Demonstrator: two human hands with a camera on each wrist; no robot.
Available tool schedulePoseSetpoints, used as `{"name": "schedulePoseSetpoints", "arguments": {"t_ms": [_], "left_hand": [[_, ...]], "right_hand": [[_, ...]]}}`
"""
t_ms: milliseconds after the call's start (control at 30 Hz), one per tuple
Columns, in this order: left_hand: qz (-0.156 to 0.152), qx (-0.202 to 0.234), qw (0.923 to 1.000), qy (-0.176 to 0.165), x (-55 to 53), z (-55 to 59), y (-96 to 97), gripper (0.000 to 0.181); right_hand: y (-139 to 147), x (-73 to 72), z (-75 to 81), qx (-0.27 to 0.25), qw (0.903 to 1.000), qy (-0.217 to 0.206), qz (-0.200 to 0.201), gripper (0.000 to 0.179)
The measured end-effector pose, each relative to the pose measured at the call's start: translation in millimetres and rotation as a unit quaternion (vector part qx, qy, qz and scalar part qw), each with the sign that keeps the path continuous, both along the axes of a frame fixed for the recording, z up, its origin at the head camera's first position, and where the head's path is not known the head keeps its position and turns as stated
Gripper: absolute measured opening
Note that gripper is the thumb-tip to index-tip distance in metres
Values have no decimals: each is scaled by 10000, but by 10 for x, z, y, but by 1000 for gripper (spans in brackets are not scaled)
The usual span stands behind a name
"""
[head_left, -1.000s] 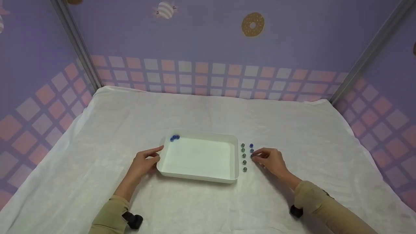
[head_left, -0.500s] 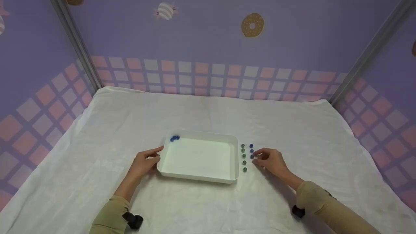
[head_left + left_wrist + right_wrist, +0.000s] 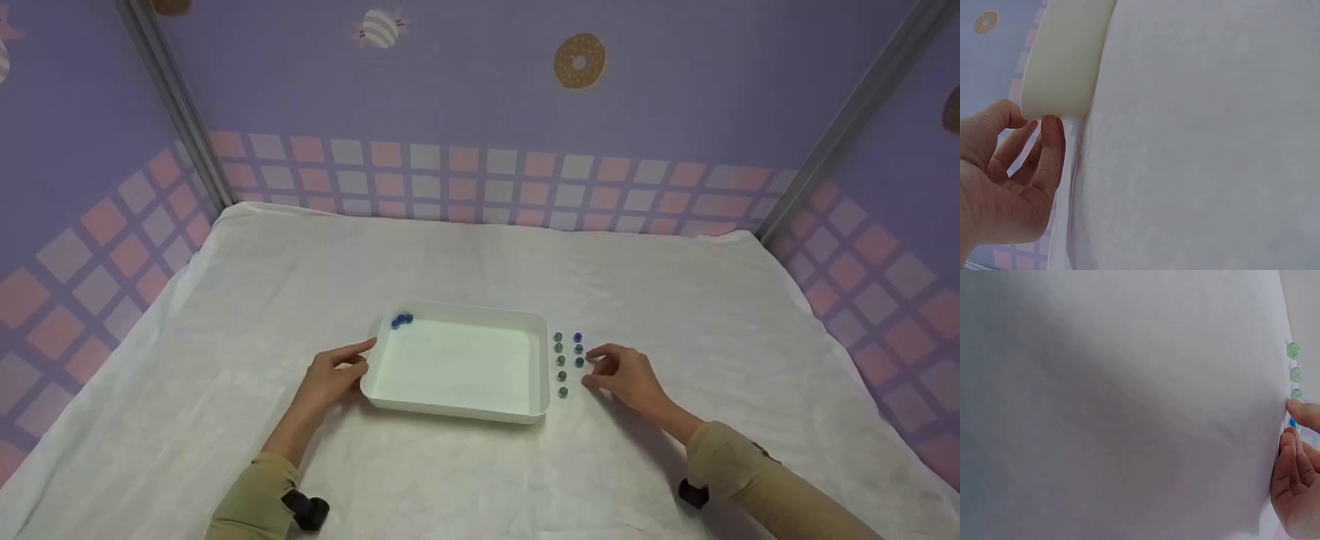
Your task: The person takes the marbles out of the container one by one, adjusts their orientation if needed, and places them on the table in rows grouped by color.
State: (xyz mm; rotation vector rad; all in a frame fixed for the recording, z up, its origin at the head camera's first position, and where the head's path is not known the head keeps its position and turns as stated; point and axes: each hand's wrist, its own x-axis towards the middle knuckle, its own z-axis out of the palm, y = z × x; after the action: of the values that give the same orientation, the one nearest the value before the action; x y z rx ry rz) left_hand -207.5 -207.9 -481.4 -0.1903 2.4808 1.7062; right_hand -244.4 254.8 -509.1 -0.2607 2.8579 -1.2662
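Note:
A shallow white tray (image 3: pixel 457 411) lies on the cloth in the head view, with a small cluster of blue marbles (image 3: pixel 401 319) in its far left corner. My left hand (image 3: pixel 336 375) rests its fingertips against the tray's left wall; the left wrist view has them at the tray's end (image 3: pixel 1061 84). Right of the tray runs a column of green marbles (image 3: pixel 561 361), and beside it a shorter column of blue marbles (image 3: pixel 578 349). My right hand (image 3: pixel 628 377) is just right of the nearest blue marble (image 3: pixel 579 363), thumb and index finger apart, holding nothing.
White cloth (image 3: pixel 480 480) with light wrinkles covers the table. Purple panels (image 3: pixel 480 90) with pink and white squares stand at the back and both sides, joined by grey posts (image 3: pixel 840 124). A black device (image 3: pixel 307 510) is strapped to each wrist.
My right thumb and index finger have parted from the nearest blue marble and drawn slightly to the right, leaving it in the column. The left hand and tray have stayed in place.

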Motion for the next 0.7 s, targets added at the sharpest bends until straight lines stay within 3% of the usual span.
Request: {"name": "schedulePoseSetpoints", "arguments": {"t_ms": [467,700], "left_hand": [[-137,84,9998,67,1,-7,-22,44],[-147,67,9998,101,-4,-19,-27,43]], "right_hand": [[40,19,28,77,9995,209,243,39],[49,19,69,49,9998,-50,200,42]]}}
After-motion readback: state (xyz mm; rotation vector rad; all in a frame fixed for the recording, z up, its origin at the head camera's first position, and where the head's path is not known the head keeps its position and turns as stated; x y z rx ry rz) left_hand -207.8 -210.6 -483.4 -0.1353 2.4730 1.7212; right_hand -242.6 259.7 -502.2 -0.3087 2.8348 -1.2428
